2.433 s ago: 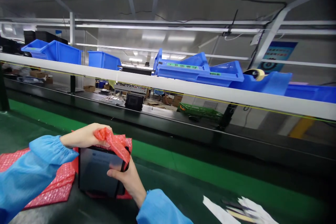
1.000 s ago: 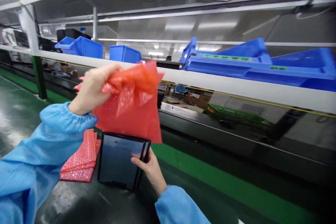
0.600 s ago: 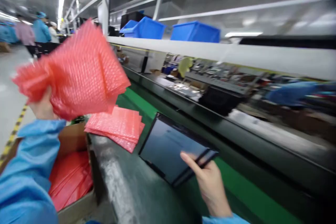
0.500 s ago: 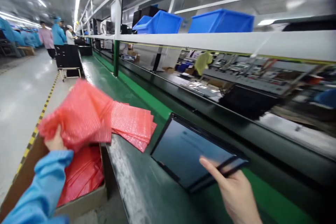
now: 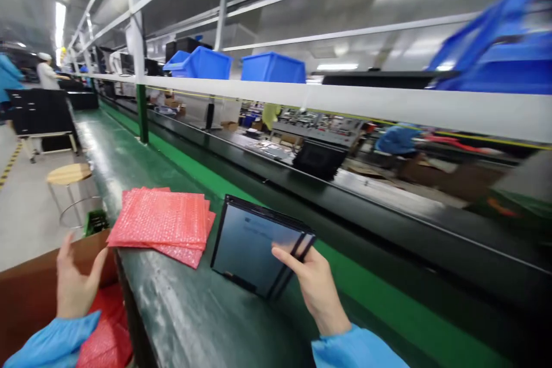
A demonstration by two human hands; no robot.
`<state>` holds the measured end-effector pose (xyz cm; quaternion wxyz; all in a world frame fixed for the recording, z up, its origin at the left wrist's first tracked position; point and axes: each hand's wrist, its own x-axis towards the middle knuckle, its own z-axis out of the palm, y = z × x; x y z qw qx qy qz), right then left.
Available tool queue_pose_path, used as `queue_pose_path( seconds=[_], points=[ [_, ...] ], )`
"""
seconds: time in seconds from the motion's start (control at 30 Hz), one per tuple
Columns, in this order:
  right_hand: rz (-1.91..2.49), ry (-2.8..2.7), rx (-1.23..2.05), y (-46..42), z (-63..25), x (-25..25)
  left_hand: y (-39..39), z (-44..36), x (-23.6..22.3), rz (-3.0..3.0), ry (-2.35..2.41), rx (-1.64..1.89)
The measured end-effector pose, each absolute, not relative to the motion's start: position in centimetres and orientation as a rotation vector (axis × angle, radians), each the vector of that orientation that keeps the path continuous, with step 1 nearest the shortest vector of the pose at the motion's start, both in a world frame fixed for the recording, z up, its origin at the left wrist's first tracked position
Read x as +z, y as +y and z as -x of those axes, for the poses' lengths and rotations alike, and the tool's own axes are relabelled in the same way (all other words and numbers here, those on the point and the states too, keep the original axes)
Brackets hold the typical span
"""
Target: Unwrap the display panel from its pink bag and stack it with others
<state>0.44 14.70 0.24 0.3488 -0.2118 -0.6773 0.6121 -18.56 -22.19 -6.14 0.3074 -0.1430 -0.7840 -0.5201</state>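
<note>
My right hand (image 5: 316, 286) grips the near right edge of a flat black screen panel (image 5: 252, 244), tilted up off the dark green bench (image 5: 194, 322); it looks like a thin stack of two panels. My left hand (image 5: 76, 284) is empty with fingers spread, hovering over a cardboard box (image 5: 30, 287) at the bench's left end. Red bubble-wrap bags (image 5: 106, 339) lie crumpled inside that box. A neat pile of red bubble-wrap bags (image 5: 161, 224) rests on the bench just left of the panel.
A white rail (image 5: 345, 100) crosses above the bench, with blue bins (image 5: 276, 66) on the shelf behind it. A round wooden stool (image 5: 69, 175) and a black cart (image 5: 41, 115) stand in the aisle at left. A person in white (image 5: 45, 72) is far off.
My left hand pulled the red bag off the panel, swung it left and let it go into the cardboard box. It is now empty. My right hand has kept hold of the panel.
</note>
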Motion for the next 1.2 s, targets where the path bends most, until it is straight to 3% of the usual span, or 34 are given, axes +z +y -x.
queue_pose_path(
  seconds=[0.17, 0.3, 0.57, 1.2],
  points=[
    [0.548, -1.766, 1.605, 15.5, -0.7, 0.5, -6.9, 17.7, -1.9, 1.329, -2.056, -1.915],
    [0.596, -1.714, 1.573, 13.5, -1.6, -2.3, -0.7, 15.7, -2.2, 1.470, -2.178, -2.403],
    [0.947, -1.747, 1.460, 8.7, 0.6, -10.9, -1.1, 17.2, -3.0, 1.449, -2.323, -2.341],
    [0.828, -2.112, 1.163, 2.6, 0.8, -9.9, -2.0, 21.7, -2.8, 1.514, -2.378, -2.266]
  ],
)
